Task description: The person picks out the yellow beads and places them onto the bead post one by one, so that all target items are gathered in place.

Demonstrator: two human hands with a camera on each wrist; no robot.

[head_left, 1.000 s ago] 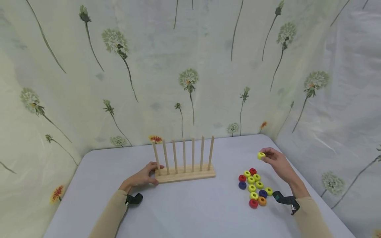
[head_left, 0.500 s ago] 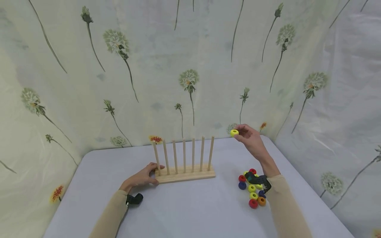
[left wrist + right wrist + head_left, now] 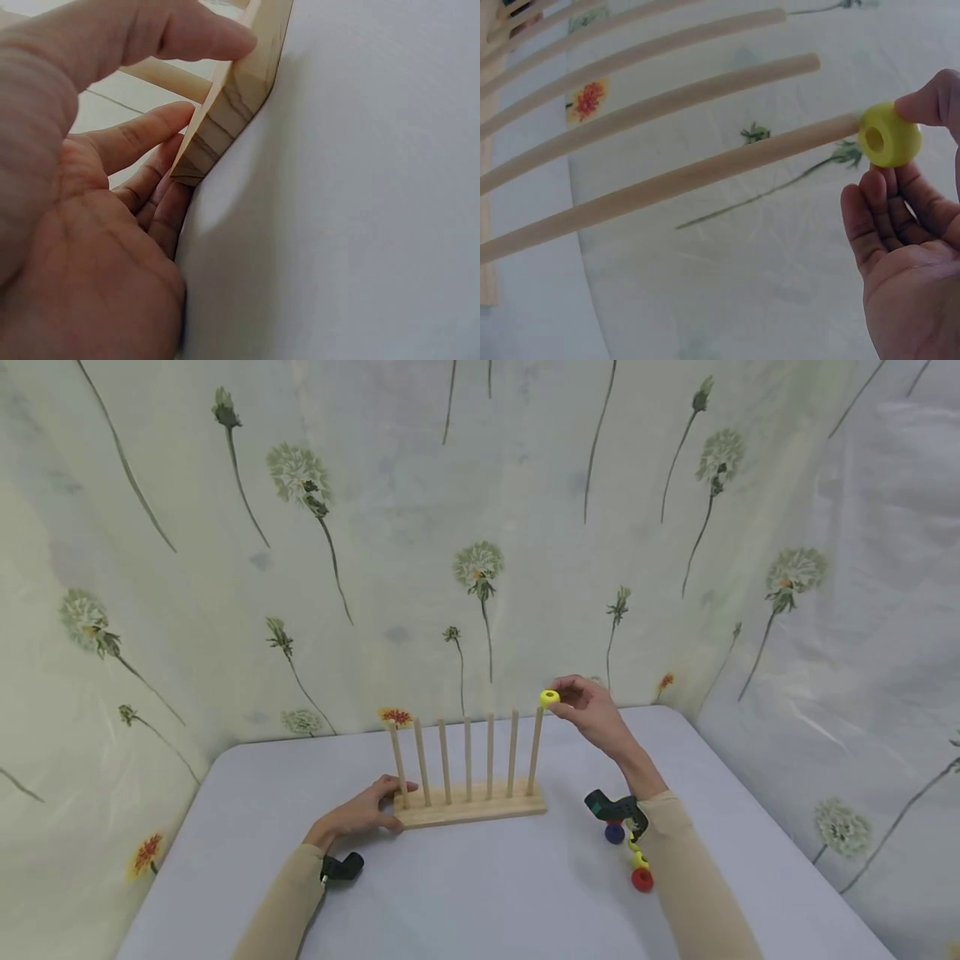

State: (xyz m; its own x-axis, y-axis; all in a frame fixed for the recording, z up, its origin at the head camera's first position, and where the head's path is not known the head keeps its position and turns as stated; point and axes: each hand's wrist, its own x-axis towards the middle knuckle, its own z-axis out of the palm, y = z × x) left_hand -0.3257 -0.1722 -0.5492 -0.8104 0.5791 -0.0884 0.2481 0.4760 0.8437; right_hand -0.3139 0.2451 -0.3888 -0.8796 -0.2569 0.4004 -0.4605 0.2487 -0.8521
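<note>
A wooden peg stand (image 3: 472, 810) with a row of upright pegs sits on the table. My left hand (image 3: 360, 810) holds its left end, thumb at the front edge and fingers round the back; the left wrist view shows the thumb on the base (image 3: 232, 105). Between thumb and fingers, my right hand (image 3: 592, 714) pinches a yellow bead (image 3: 550, 698) right at the top of the rightmost peg (image 3: 536, 752). In the right wrist view the hole of the bead (image 3: 890, 135) faces the camera, off to the side of the peg tip.
Several loose beads lie on the table to the right, partly hidden by my right forearm; a blue bead (image 3: 615, 833) and a red bead (image 3: 642, 880) show. A flower-print cloth (image 3: 405, 568) hangs behind the white table (image 3: 465, 893).
My right hand has carried the yellow bead leftward and up from above the loose beads to the rightmost peg's top. The left hand has kept its hold on the stand.
</note>
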